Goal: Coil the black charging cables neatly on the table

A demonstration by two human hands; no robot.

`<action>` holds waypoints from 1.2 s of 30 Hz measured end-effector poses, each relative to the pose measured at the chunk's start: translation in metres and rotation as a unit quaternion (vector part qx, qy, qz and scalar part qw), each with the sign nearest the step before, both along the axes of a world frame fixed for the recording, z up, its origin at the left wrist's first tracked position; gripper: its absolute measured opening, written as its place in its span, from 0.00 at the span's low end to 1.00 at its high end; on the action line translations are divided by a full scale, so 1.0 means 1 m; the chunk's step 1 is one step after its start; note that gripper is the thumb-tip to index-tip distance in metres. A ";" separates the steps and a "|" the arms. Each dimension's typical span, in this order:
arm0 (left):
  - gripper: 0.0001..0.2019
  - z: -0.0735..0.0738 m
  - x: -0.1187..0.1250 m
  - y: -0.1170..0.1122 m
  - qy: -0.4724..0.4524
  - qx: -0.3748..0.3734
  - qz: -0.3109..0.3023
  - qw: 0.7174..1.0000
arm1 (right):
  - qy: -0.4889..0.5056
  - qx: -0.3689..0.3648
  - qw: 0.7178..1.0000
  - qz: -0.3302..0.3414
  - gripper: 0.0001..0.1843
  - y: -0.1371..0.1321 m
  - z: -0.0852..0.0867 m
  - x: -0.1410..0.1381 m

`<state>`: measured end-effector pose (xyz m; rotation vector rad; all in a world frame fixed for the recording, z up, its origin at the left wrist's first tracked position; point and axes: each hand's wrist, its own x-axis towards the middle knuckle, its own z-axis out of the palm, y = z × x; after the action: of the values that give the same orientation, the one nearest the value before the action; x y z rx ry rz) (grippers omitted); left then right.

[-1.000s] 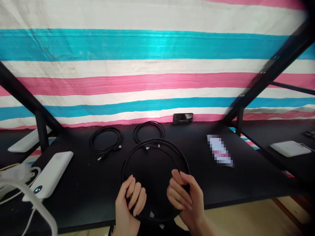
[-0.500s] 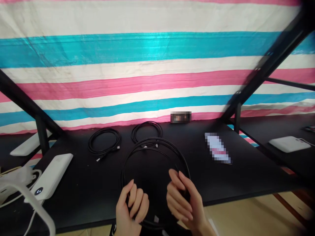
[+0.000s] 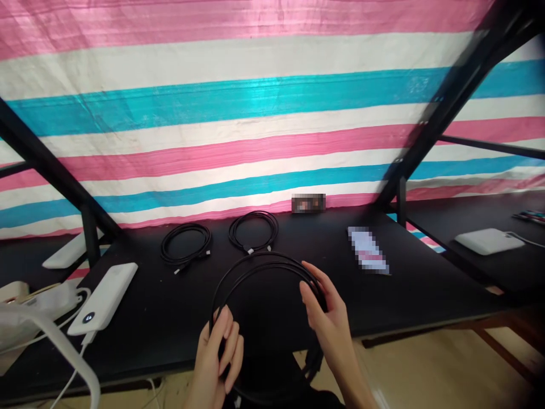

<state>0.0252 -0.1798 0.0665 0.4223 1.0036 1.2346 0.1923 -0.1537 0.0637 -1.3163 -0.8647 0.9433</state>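
At the far left a white power bank [image 3: 104, 298] lay flat on the black table [image 3: 426, 284], a white lead trailing from its near end. Farther back, near the striped cloth backdrop [image 3: 255, 113], two small coiled black cables rested side by side but apart: the left small coil [image 3: 186, 244] and the right small coil [image 3: 253, 231]. Nearer the person, the left hand [image 3: 217, 355] was closed round the lower-left arc of the large black cable coil [image 3: 264, 261], fingers curled over the strands. The coil was a wide ring of several turns held off the table, with its open face turned toward the person, its top leaning away over the tabletop and its bottom dipping below the table's near edge. It spanned the gap between the two hands, so neither was nearer to it than the other. The right hand [image 3: 327, 318] had the upper-right arc, higher than the left hand's grip. Its fingers were hooked loosely round the strands and its thumb was raised. To the right a blurred flat packet [image 3: 367, 250] lay well clear of the coil, and beyond a black frame strut [image 3: 400, 199] a second white power bank [image 3: 487, 241] sat on the neighbouring table.
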 end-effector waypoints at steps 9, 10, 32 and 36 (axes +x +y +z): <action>0.26 -0.003 -0.018 -0.019 0.105 -0.045 0.139 0.984 | -0.173 0.081 0.975 0.109 0.26 -0.017 -0.004 -0.001; 0.27 -0.004 -0.018 -0.022 0.114 -0.044 0.140 0.983 | -0.179 0.097 0.972 0.120 0.27 -0.021 -0.002 -0.001; 0.23 -0.001 -0.016 -0.051 0.129 0.042 0.059 0.989 | -0.224 0.177 0.952 0.110 0.13 -0.067 0.037 0.003; 0.25 0.006 -0.010 -0.053 0.140 0.041 0.120 0.982 | -0.209 0.188 0.953 0.114 0.12 -0.066 0.037 -0.001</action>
<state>0.0147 -0.2324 0.0722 0.5621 1.2750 1.4636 0.1914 -0.2196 0.1005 -1.1106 -1.4720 0.6344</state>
